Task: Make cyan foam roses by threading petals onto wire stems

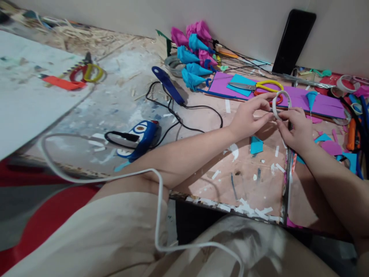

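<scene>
I see the thin, pale ring upright above the scuffed wooden tabletop, its lower edge pinched in my right hand's grip, while my left hand curls close beside it; whether that grip clasps anything, I cannot tell. Beyond lie metal-bladed scissors, a flat purple sheet and creased pink and blue cones.

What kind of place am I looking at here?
It looks like a craft workspace, perhaps a small workshop: yellow-and-red scissors lie over a purple sheet, pink and blue flower-like shapes are bunched near the wall, and white scraps litter the worktop.
</scene>
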The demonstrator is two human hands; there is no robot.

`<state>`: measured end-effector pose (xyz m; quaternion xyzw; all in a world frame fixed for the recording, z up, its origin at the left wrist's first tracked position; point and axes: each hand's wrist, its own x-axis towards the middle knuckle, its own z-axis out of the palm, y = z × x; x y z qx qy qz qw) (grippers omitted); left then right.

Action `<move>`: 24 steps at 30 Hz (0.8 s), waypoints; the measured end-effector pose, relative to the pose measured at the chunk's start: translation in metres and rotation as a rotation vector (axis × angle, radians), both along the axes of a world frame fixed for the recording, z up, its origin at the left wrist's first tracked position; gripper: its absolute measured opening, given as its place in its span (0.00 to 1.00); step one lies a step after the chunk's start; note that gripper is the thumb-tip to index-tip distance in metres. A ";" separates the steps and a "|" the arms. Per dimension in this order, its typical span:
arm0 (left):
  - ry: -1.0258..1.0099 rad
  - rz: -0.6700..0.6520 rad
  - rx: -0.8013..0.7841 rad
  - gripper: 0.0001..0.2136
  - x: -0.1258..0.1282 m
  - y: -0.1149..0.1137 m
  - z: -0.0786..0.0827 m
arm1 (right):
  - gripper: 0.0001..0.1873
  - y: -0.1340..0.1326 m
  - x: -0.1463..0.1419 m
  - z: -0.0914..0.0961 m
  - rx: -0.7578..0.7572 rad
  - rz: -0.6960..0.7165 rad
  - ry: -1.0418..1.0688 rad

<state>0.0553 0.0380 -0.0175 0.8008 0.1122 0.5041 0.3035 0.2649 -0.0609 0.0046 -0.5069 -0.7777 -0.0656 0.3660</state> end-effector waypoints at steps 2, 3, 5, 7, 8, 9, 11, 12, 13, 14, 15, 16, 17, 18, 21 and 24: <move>0.013 -0.011 -0.015 0.16 0.000 -0.001 0.001 | 0.08 0.000 -0.001 0.001 -0.008 0.012 0.008; 0.027 -0.016 -0.024 0.18 0.000 -0.001 0.001 | 0.08 -0.001 -0.002 0.001 -0.021 0.016 0.009; 0.062 -0.024 -0.034 0.21 -0.001 -0.001 0.001 | 0.07 -0.001 -0.002 0.001 -0.058 0.013 0.008; 0.070 -0.022 -0.032 0.18 -0.002 -0.002 0.001 | 0.08 -0.001 -0.002 0.002 -0.091 0.002 0.003; 0.064 -0.016 -0.031 0.16 -0.002 -0.003 0.002 | 0.08 -0.001 -0.003 0.002 -0.103 -0.008 0.003; 0.058 -0.005 -0.037 0.15 -0.002 -0.003 0.003 | 0.08 -0.001 -0.003 0.002 -0.110 -0.017 0.001; 0.063 0.021 -0.055 0.13 -0.002 -0.005 0.004 | 0.08 -0.001 -0.003 0.003 -0.117 -0.031 -0.004; 0.071 0.030 -0.065 0.13 -0.002 -0.006 0.005 | 0.08 -0.002 -0.004 0.003 -0.118 -0.036 -0.006; 0.081 0.035 -0.075 0.13 -0.002 -0.007 0.005 | 0.07 -0.002 -0.004 0.004 -0.118 -0.038 -0.007; 0.090 0.035 -0.081 0.13 -0.002 -0.008 0.006 | 0.07 -0.002 -0.004 0.004 -0.118 -0.043 -0.008; 0.095 0.032 -0.083 0.13 -0.002 -0.008 0.006 | 0.06 -0.002 -0.005 0.004 -0.115 -0.052 -0.009; 0.098 0.028 -0.083 0.12 -0.001 -0.008 0.006 | 0.07 -0.002 -0.005 0.004 -0.116 -0.064 -0.013; 0.099 0.028 -0.081 0.11 -0.001 -0.008 0.006 | 0.08 -0.002 -0.005 0.004 -0.118 -0.075 -0.021; 0.099 0.030 -0.070 0.10 -0.001 -0.008 0.006 | 0.08 -0.001 -0.005 0.004 -0.121 -0.082 -0.032; 0.089 0.053 -0.008 0.09 -0.001 -0.007 0.006 | 0.08 0.001 -0.004 0.002 -0.118 -0.081 -0.061; 0.073 0.076 0.025 0.08 -0.001 -0.007 0.005 | 0.10 0.002 -0.003 0.000 -0.093 -0.100 -0.066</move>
